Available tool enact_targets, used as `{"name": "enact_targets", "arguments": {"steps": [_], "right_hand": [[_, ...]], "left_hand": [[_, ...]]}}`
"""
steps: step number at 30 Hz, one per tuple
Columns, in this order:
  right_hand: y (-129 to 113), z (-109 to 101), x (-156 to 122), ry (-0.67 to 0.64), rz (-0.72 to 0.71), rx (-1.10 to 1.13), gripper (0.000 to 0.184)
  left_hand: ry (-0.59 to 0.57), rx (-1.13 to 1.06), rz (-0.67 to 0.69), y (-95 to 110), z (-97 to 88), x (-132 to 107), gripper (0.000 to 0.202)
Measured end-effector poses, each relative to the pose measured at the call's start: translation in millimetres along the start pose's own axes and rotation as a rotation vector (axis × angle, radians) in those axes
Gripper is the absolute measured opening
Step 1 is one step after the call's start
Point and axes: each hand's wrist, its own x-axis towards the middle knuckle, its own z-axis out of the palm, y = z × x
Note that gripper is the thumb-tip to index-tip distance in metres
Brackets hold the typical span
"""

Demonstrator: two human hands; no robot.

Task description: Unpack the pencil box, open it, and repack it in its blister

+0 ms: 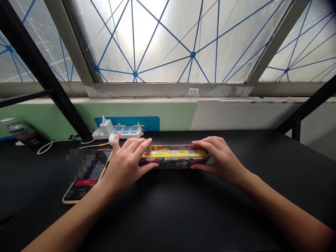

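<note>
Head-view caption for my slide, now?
Left hand and right hand hold a colourful box between them; phone at left.

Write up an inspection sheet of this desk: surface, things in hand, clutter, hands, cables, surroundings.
Surface: black desk, matte; no spill seen.
Things in hand: colourful box with a yellow strip and barcode facing the camera.
Clutter: lit phone, partly behind the left arm; white-capped bottle at far left.
Hands: left hand and right hand grip opposite ends of the box.
Cables: white cables near the power strip, left of the box.
Surroundings: patterned window above a green-and-white wall; black bars either side.
</note>
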Motion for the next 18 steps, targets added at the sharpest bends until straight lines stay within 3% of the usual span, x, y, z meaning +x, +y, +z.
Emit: {"name": "enact_targets", "arguments": {"steps": [3, 6, 13, 18], "right_hand": [[-3.9, 1.6, -1.2, -0.052, -0.103, -0.093, 0.035], [-13.9, 5.7, -2.3, -0.13, -0.11, -0.13, 0.022], [-54.4, 19.5, -2.7, -0.239, -0.119, -0.085, 0.033], [-59.2, 32.6, -7.0, -0.316, -0.144, -0.054, 0.049]], "left_hand": [[-0.085, -0.03, 0.063, 1.2, 0.7, -1.9, 0.035], [-0.206, 0.019, 0.084, 10.4, 3.5, -1.8, 0.023], [-0.373, 0.083, 0.085, 30.5, 2.2, -2.7, 0.031], [-0.455, 0.018, 0.069, 27.6, -3.5, -1.2, 0.049]]}}
